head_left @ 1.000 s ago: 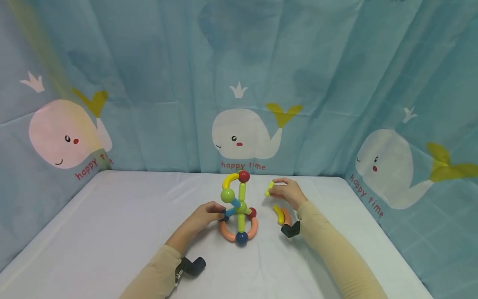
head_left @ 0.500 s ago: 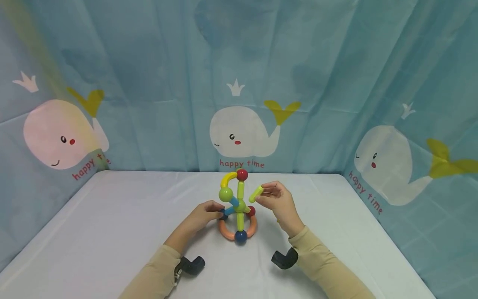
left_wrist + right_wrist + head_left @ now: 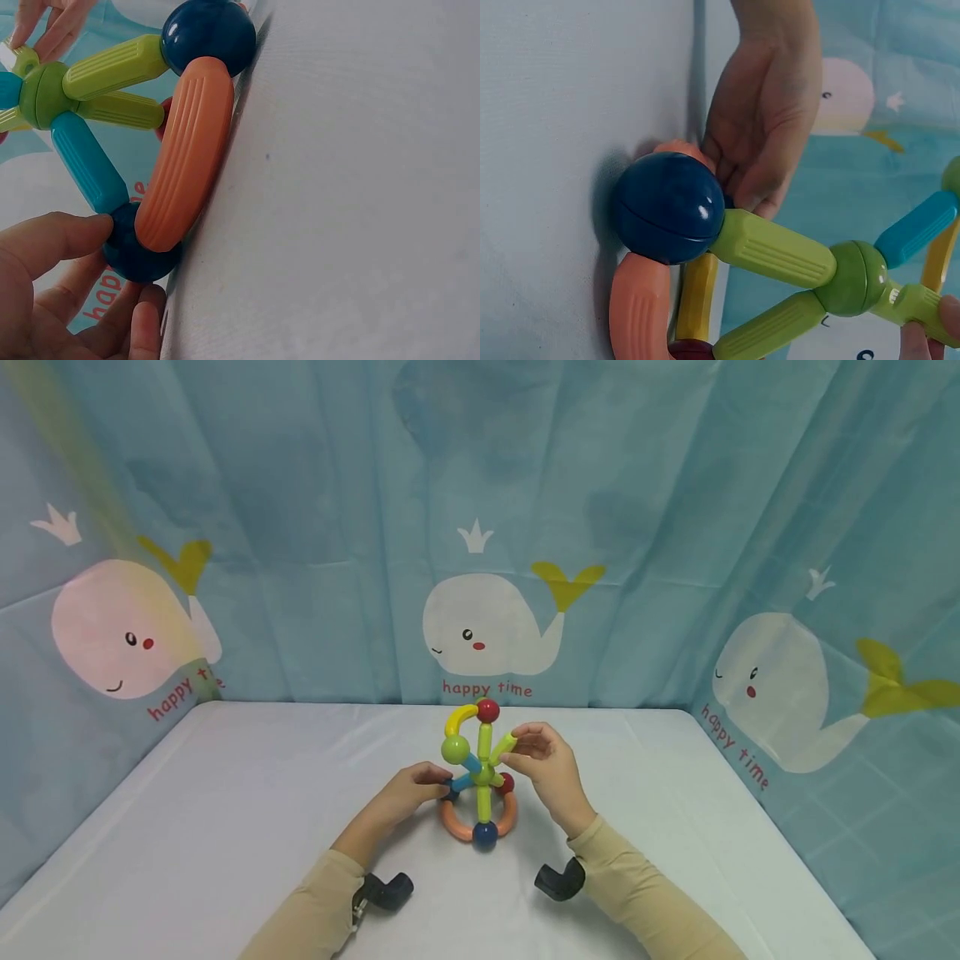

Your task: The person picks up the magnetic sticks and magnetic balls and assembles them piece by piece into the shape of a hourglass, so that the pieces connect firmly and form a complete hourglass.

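Note:
A magnetic ball-and-rod structure stands on the table, with a green ball (image 3: 484, 773) at its middle and rods running outward. My left hand (image 3: 408, 792) pinches the dark blue ball (image 3: 135, 255) at the structure's left base, thumb on one side and fingers on the other. With its fingertips my right hand (image 3: 551, 772) pinches a light green rod (image 3: 503, 747), which slants down toward the middle green ball. In the right wrist view the rod's silver end is close to that ball; I cannot tell whether they touch.
Orange curved rods (image 3: 454, 823) and another dark blue ball (image 3: 485, 835) form the base ring. A red ball (image 3: 488, 710) tops the structure, joined by a yellow curved rod (image 3: 460, 718) to a green ball (image 3: 455, 749). A whale-printed curtain (image 3: 322, 568) hangs behind the white table (image 3: 225, 827).
My right hand has carried the light green rod left, from beside the structure to its middle ball. The yellow and orange loose pieces on the right are now hidden. My left hand stays put.

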`<action>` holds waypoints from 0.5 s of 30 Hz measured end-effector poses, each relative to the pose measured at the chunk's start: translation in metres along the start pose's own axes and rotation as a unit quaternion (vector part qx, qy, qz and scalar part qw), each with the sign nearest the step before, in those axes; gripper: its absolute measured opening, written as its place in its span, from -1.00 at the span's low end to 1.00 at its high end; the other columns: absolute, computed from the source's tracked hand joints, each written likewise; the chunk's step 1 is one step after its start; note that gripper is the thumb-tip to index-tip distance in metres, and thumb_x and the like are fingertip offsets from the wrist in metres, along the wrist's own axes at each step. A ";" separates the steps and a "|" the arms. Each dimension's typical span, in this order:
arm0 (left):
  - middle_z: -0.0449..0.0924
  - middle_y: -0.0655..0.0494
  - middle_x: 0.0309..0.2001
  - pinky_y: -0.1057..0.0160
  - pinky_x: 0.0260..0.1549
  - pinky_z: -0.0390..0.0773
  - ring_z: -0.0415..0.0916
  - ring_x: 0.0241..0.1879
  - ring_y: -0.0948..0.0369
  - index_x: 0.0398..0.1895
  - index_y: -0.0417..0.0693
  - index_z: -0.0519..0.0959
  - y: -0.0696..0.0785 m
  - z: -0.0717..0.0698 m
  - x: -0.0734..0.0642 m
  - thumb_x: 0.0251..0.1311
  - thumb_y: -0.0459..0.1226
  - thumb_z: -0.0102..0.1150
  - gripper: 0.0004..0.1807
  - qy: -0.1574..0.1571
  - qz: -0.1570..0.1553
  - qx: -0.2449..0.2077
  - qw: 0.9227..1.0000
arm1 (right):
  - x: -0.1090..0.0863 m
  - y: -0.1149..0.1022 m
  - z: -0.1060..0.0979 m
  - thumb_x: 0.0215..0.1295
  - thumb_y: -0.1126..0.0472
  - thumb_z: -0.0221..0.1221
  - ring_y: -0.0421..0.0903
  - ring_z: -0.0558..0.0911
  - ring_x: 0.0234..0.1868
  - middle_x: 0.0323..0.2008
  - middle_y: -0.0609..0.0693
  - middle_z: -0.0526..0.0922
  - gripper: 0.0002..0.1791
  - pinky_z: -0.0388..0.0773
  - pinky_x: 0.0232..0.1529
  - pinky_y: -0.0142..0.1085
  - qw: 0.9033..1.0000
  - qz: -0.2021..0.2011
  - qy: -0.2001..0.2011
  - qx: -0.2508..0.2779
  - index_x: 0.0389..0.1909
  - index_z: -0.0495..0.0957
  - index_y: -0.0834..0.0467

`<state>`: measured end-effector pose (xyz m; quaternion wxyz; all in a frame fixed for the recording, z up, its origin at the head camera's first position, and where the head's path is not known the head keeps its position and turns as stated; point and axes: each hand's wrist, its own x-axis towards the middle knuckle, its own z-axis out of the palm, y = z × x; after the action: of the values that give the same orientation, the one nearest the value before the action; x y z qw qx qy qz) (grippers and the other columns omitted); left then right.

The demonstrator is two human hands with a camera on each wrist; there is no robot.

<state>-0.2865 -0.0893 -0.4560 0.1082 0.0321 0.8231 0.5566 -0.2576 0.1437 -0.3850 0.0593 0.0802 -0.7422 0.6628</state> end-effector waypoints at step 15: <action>0.68 0.03 0.04 -0.20 0.27 0.39 0.51 0.21 0.01 -0.02 -0.08 0.63 -0.001 0.002 0.001 0.23 -0.28 0.20 -0.75 0.003 -0.004 0.002 1.000 | -0.004 0.001 0.005 0.16 0.41 0.33 0.02 0.63 0.05 -0.04 0.15 0.62 -0.63 0.50 0.28 0.02 0.998 -0.050 -0.017 -0.030 -0.01 0.51 0.22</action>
<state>-0.2867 -0.0882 -0.4576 0.1074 0.0274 0.8247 0.5546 -0.2540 0.1392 -0.3870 0.0824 0.1268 -0.7576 0.6350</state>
